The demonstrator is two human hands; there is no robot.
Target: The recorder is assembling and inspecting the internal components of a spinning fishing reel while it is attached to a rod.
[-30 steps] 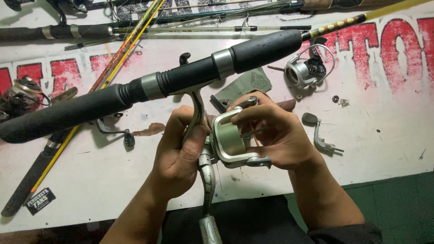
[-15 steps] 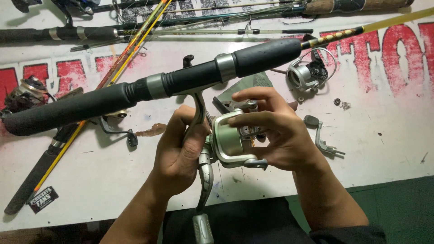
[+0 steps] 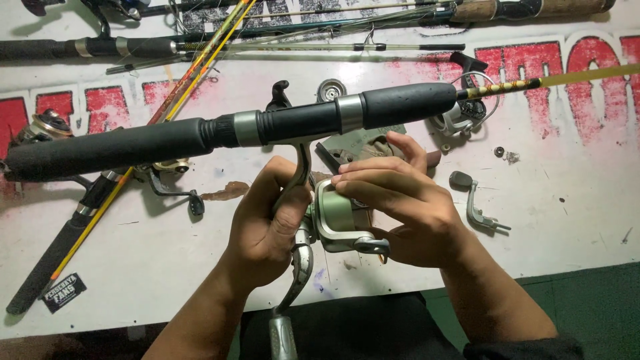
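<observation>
A black foam-handled fishing rod (image 3: pixel 200 133) with silver rings lies across the view, its yellow patterned blank running off to the right. A silver spinning reel (image 3: pixel 333 217) hangs from its seat. My left hand (image 3: pixel 267 223) grips the reel's stem and body. My right hand (image 3: pixel 400 203) is wrapped over the spool, fingers pressed on its top. The reel's crank handle (image 3: pixel 285 313) points down toward me.
A white table (image 3: pixel 567 220) with red lettering carries several other rods (image 3: pixel 280 45) at the back, a loose grey crank handle (image 3: pixel 475 203) at right, another reel (image 3: pixel 460 113) behind the rod, a reel (image 3: pixel 41 128) at far left, and a small black sticker (image 3: pixel 63 291).
The rod and reel have shifted slightly lower and closer in view. My right fingers have slid further over the spool; the left hand's grip is unchanged.
</observation>
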